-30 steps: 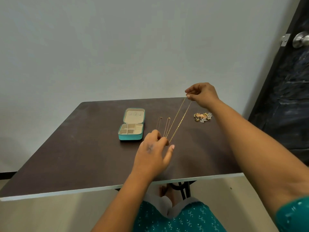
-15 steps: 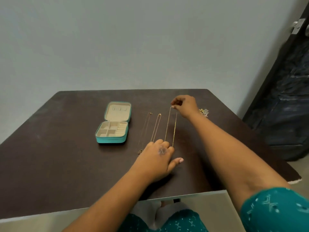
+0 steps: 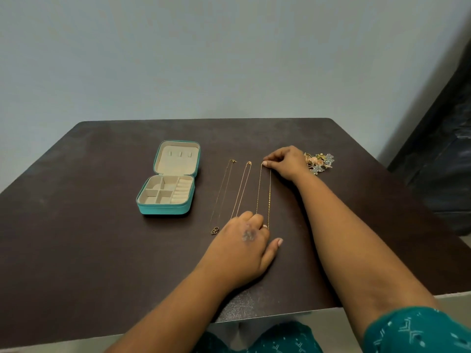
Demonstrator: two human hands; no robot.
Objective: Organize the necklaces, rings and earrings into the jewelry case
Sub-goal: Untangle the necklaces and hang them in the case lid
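The right hand [image 3: 286, 161] pinches the far end of the gold chain [image 3: 263, 194], and the left hand [image 3: 244, 240] holds its near end under curled fingers, thumb stretched out on the bench [image 3: 76, 225]. A second ago that chain hung taut in the air between the two hands; it has since come down and now lies flat on the bench as a long narrow loop, with both hands lowered onto the surface. It sits parallel to two finer necklaces, the middle one [image 3: 242, 189] just beside it and the left one [image 3: 223, 192] ending in a small pendant near the left hand. So all three necklaces look laid out straight and untangled, but none is in the case [image 3: 168, 192] yet, which stands open to their left with its compartments bare. The heap of rings and earrings [image 3: 319, 163] lies untouched behind the right wrist. Sorting seems done for the chains; packing has not begun.
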